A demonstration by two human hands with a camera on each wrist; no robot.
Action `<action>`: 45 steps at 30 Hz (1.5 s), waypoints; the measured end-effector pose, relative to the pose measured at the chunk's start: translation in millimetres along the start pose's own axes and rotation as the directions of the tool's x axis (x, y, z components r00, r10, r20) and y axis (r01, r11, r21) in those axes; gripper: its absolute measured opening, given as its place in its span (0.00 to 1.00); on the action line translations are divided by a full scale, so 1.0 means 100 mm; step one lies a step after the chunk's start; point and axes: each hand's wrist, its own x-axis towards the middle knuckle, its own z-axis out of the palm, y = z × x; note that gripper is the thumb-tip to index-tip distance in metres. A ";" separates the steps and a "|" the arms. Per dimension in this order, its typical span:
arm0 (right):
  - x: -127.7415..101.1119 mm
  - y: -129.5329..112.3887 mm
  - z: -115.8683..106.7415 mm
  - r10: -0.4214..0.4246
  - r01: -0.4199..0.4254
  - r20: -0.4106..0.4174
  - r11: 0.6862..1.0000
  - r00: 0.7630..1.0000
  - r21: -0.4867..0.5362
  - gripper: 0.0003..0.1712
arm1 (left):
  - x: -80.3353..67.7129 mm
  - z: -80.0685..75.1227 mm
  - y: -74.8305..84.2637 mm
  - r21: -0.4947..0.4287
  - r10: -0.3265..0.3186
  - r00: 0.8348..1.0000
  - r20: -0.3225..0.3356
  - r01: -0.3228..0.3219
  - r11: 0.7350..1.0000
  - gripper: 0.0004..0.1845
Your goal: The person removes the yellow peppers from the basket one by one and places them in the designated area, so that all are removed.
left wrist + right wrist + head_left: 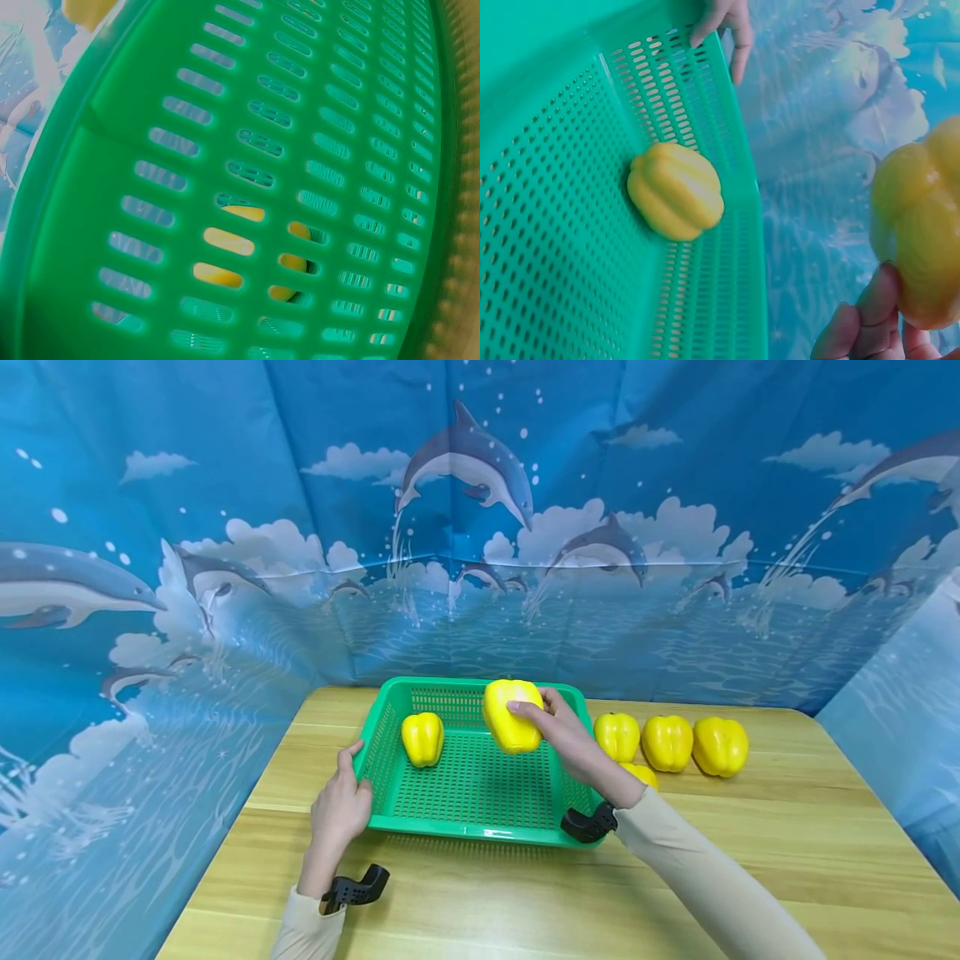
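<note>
A yellow bell pepper (512,717) is held by my right hand (566,735) above the green plastic basket (487,833). In the right wrist view the fingertips (877,296) press against that pepper (922,225). My left hand (341,806) grips the basket's left rim; the right wrist view has this hand (724,26) with digits on both sides of the rim. Inside the basket, toward its left wall, lies another yellow bell pepper (422,739). Through the slots of the basket wall (225,165) in the left wrist view, yellow patches show.
Right of the basket on the wooden table (750,860) sit several yellow bell peppers (667,743), one partly hidden by the right arm. A blue dolphin-print curtain (637,635) hangs behind the table and at its sides.
</note>
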 end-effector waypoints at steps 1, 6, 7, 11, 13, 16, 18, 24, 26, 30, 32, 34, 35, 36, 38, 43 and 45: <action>-0.02 0.00 -0.03 0.002 -0.002 -0.005 1.000 1.000 0.002 0.37 | 0.00 0.00 0.00 -0.001 -0.001 1.000 -0.001 0.001 1.000 0.32; -0.13 0.00 -0.18 0.008 -0.009 -0.043 0.999 0.999 -0.032 0.38 | 0.00 -0.01 0.01 -0.007 -0.001 1.000 0.001 0.001 1.000 0.32; -0.16 0.01 -0.21 0.007 -0.010 -0.054 0.999 0.999 -0.043 0.38 | 0.00 -0.01 0.01 -0.008 -0.001 1.000 0.002 0.001 1.000 0.32; -0.25 0.04 -0.32 0.001 -0.008 -0.096 0.997 0.995 -0.077 0.39 | 0.00 -0.01 0.01 -0.005 -0.003 1.000 0.004 0.003 1.000 0.32; -0.30 0.06 -0.38 0.004 -0.012 -0.114 0.997 0.994 -0.070 0.39 | 0.00 -0.01 0.01 -0.003 -0.004 1.000 0.004 0.004 1.000 0.32; -0.38 0.10 -0.45 0.004 -0.012 -0.155 0.999 0.988 -0.051 0.39 | 0.00 0.00 0.01 -0.006 0.000 1.000 0.002 0.000 1.000 0.32; -0.43 0.13 -0.49 -0.004 -0.001 -0.188 1.000 0.982 -0.029 0.37 | 0.00 0.00 0.01 -0.011 0.003 1.000 0.001 -0.003 1.000 0.32; -0.56 0.22 -0.59 -0.027 0.015 -0.279 0.999 0.960 -0.044 0.35 | 0.00 0.00 0.01 -0.007 0.001 1.000 -0.003 -0.001 1.000 0.32; -0.59 0.26 -0.63 -0.031 0.015 -0.307 0.998 0.951 -0.054 0.35 | 0.00 0.00 0.00 -0.007 0.002 1.000 -0.004 -0.002 1.000 0.32; -0.64 0.35 -0.70 -0.023 0.003 -0.357 0.998 0.934 -0.058 0.36 | 0.01 0.00 -0.01 -0.006 0.002 1.000 -0.002 -0.002 1.000 0.32; -0.66 0.40 -0.74 -0.008 -0.010 -0.382 0.999 0.924 -0.044 0.36 | 0.01 0.00 -0.01 -0.005 -0.001 1.000 0.001 0.001 1.000 0.32; -0.69 0.44 -0.77 0.006 -0.016 -0.411 1.000 0.912 -0.023 0.35 | 0.01 0.00 -0.01 -0.003 -0.006 1.000 0.003 0.006 1.000 0.33; -0.70 0.46 -0.78 0.010 -0.017 -0.425 1.000 0.905 -0.013 0.35 | 0.01 0.00 -0.02 -0.002 -0.007 1.000 0.003 0.007 1.000 0.33; -0.71 0.48 -0.80 0.011 -0.013 -0.437 1.000 0.900 0.000 0.35 | 0.01 0.01 -0.02 -0.003 -0.006 1.000 0.002 0.006 1.000 0.33; -0.73 0.52 -0.83 0.011 0.002 -0.463 1.000 0.886 0.027 0.33 | 0.01 0.01 -0.02 -0.004 -0.004 1.000 0.000 0.004 1.000 0.33; -0.80 0.60 -0.91 -0.010 0.067 -0.524 0.994 0.852 0.090 0.27 | 0.01 0.02 -0.02 -0.007 0.002 1.000 -0.005 -0.002 1.000 0.33; -0.82 0.63 -0.94 -0.012 0.079 -0.552 0.992 0.834 0.098 0.26 | 0.01 0.02 -0.02 -0.008 0.002 1.000 -0.003 -0.002 1.000 0.33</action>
